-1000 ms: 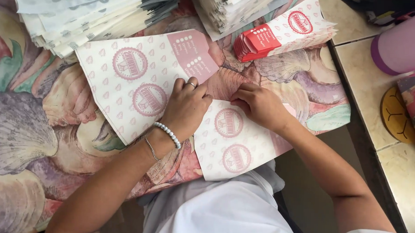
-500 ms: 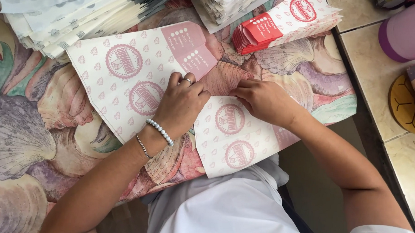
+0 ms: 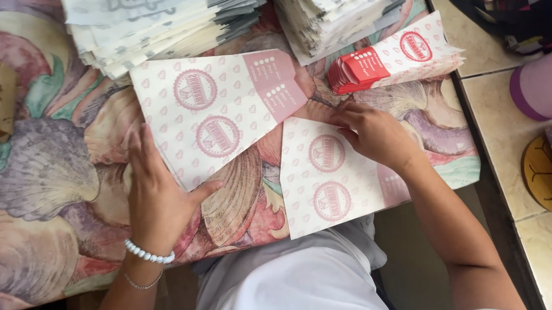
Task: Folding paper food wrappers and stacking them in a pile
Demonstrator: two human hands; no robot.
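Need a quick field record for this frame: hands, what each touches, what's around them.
left hand: flat, palm down, on the lower left edge of the upper pink printed sheet
right hand: pressing the top of the lower pink printed sheet
surface: shell-patterned cloth
behind: grey-white paper stacks; bundle of folded red-and-pink packets
wrist: white bead bracelet on the left

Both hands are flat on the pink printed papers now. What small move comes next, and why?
Probably draw the left pink-patterned paper sheet aside with the left hand, which lies flat at its lower edge. The right hand pins the second pink-patterned sheet, and the two lie apart.
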